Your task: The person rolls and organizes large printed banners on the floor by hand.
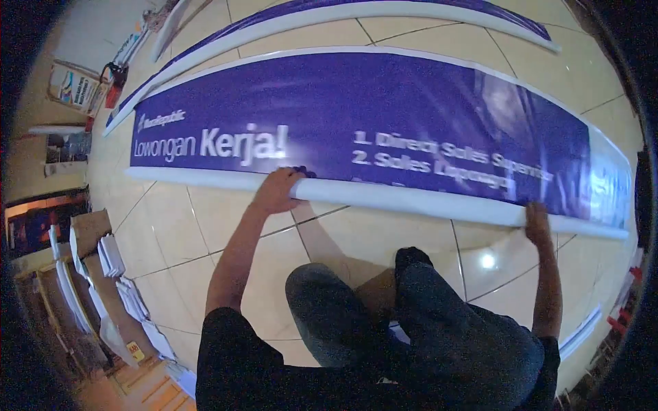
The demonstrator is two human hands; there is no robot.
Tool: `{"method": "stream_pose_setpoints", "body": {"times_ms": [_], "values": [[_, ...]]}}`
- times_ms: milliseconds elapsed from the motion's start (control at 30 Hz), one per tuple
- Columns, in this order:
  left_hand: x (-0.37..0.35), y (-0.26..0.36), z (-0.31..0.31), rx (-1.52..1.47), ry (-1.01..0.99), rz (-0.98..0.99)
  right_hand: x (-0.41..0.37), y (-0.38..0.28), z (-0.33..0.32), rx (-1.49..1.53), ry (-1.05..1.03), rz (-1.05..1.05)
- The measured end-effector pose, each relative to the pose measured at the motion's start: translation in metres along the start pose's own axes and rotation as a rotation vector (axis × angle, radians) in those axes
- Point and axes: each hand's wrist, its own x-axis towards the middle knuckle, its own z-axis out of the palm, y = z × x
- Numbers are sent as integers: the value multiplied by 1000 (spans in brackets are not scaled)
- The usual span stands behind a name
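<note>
A long purple banner (315, 103) with white lettering lies across the tiled floor in front of me. Its near side is rolled into a white tube (411, 201), which hides the lower lines of text. My left hand (279, 192) grips this roll below the large word, its fingertips over the top. Farther along to the right, my right hand (538, 220) is wrapped over the same roll, its fingers partly blurred. The far edge of the banner lies flat, and light glares off its right part.
A second purple banner strip (288, 9) with a white rolled edge lies beyond. Stacks of white paper or sheets (130, 298) and brown boards stand along the left. My knees (319, 301) are close behind the roll. White strips (581, 332) lie at the lower right.
</note>
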Motion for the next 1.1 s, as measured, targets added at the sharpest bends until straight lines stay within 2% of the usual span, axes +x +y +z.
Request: {"method": "stream_pose_setpoints", "body": {"times_ms": [33, 100, 133, 167, 200, 233, 267, 300, 333, 367, 400, 433, 467, 500, 533, 567, 600, 633, 667, 700, 733, 767, 800, 833, 867, 900, 967, 1000, 1067, 1100], "values": [[-7, 15, -8, 20, 2, -22, -10, 38, 5, 23, -157, 234], [-20, 31, -10, 26, 4, -23, -37, 57, -39, -165, -301, 606], [-25, 39, -10, 19, 10, -23, -47, 36, -74, -383, -285, 736], [-31, 49, -25, -27, -54, -31, -54, 45, -86, -243, -242, 666], [-49, 12, -20, -22, -39, -27, -32, 24, -94, 21, -261, 346], [-64, -18, -10, -16, -21, -16, -22, -12, -62, 126, -35, 33], [-79, -38, -5, -23, -3, 12, 7, -67, -63, 98, -45, -135], [-90, -58, 2, -35, 12, 49, 46, -143, -91, 271, -128, -95], [-99, -70, -8, -56, -8, 93, 64, -185, -71, 196, -174, -103], [-105, -90, -12, -57, -68, 68, 84, -224, -82, 195, -275, -202], [-98, -121, -32, -205, -138, 110, 127, -270, -123, 182, -418, -174], [-74, -108, -41, -236, -271, -41, 131, -235, -81, 216, -534, -174], [-65, -117, -53, -250, -409, -211, 150, -226, -78, 277, -568, -249], [-57, -129, -44, -319, -228, -237, 168, -208, -49, 253, -715, -296], [-53, -135, -39, -390, -47, -283, 173, -226, -85, 366, -549, -187], [-54, -137, -30, -400, -43, -250, 178, -246, -126, 488, -374, -96], [-56, -136, -28, -248, 12, -3, 180, -275, -145, 463, -365, -77], [-55, -138, -26, -92, 77, 234, 185, -302, -157, 277, -391, -195], [-41, -94, -49, -97, -93, 168, 181, -277, -149, 151, -395, -337], [-39, -116, -35, -196, -198, 41, 194, -275, -135, 153, -405, -334], [-31, -137, -23, -296, -305, -91, 213, -257, -113, 277, -512, -387], [-20, -134, -33, -292, -309, -162, 225, -239, -101, 407, -619, -444], [-13, -133, -50, -278, -308, -228, 227, -239, -108, 475, -441, -328], [-13, -114, -65, -274, -38, 34, 226, -249, -122, 472, -324, -358], [-12, -119, -63, -268, -33, 38, 229, -260, -137, 462, -204, -388], [-10, -125, -58, -181, -96, 58, 241, -261, -132, 456, -196, -393], [-9, -128, -60, -97, -173, 69, 257, -267, -126, 379, -529, -499], [0, -129, -63, -119, -144, 89, 261, -266, -128, 376, -526, -501], [16, -125, -69, -164, -92, 129, 262, -273, -134, 494, -198, -378], [21, -115, -66, -182, -111, 165, 259, -283, -140, 495, -199, -385]]}}
